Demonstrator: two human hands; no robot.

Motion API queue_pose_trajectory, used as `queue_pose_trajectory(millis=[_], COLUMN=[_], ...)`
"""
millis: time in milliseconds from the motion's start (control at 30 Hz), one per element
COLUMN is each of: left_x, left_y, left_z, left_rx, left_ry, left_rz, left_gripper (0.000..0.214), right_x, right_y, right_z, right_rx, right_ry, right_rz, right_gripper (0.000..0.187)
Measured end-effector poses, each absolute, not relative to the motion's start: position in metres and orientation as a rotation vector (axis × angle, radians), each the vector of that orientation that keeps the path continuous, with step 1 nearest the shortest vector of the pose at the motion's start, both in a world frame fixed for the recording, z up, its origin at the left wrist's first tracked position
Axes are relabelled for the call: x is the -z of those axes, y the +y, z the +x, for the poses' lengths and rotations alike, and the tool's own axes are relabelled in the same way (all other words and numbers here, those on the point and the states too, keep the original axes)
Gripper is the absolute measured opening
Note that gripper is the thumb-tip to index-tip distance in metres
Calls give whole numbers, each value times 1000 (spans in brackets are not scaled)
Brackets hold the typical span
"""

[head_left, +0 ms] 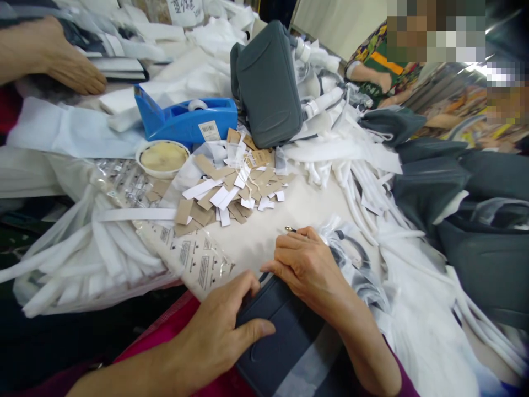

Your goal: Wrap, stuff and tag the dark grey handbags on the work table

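A dark grey bag (285,331) lies at the near edge of the table, with a translucent wrap strip across its lower part. My left hand (225,325) grips the bag's upper left edge, thumb on the face and fingers over the rim. Closed in a pinch, my right hand (308,264) is at the bag's top edge. From its fingers sticks out a small metal-tipped piece (290,229), which may be a zipper pull; most of it is hidden. Beyond the hands lies a pile of brown and white paper tags (231,190).
A blue tape dispenser (185,118), a round dish (162,159) and a standing grey bag (270,85) are farther back. White foam strips (99,248) lie left; more grey bags (487,253) are stacked right. Another person's hand (70,60) is at upper left; a co-worker's arm (367,74) is behind.
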State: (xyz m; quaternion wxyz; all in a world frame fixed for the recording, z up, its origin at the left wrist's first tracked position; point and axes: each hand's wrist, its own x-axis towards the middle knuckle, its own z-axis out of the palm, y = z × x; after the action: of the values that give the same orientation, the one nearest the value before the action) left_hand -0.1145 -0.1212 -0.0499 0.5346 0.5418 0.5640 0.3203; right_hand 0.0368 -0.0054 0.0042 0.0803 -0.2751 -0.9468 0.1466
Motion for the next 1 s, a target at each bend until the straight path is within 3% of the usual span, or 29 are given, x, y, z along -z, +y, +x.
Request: queue_pose_trajectory(millis=[167, 267, 400, 500, 733, 1000], left_x=[44, 43, 45, 48, 43, 45], left_y=[-83, -64, -60, -63, -63, -65], left_z=[-116, -108, -102, -101, -99, -96], left_rx=[-906, -849, -730, -764, -696, -682], left_ry=[1178, 993, 1119, 1130, 1101, 1168], left_rz=[1271, 1205, 1149, 1240, 1190, 1166], left_gripper=[81, 64, 42, 50, 74, 77], right_x=[-3, 2, 6, -8, -60, 44], right_y=[-5, -6, -5, 6, -17, -194], right_z=[34, 34, 32, 37, 147, 191], right_rx=[-331, -260, -273, -366, 16, -499], right_ry=[-2878, -2932, -2965, -2674, -1300, -1161], right_rz=[-841, -823, -778, -761, -1279, -1710], right_gripper=[33, 30, 25, 16, 38, 51])
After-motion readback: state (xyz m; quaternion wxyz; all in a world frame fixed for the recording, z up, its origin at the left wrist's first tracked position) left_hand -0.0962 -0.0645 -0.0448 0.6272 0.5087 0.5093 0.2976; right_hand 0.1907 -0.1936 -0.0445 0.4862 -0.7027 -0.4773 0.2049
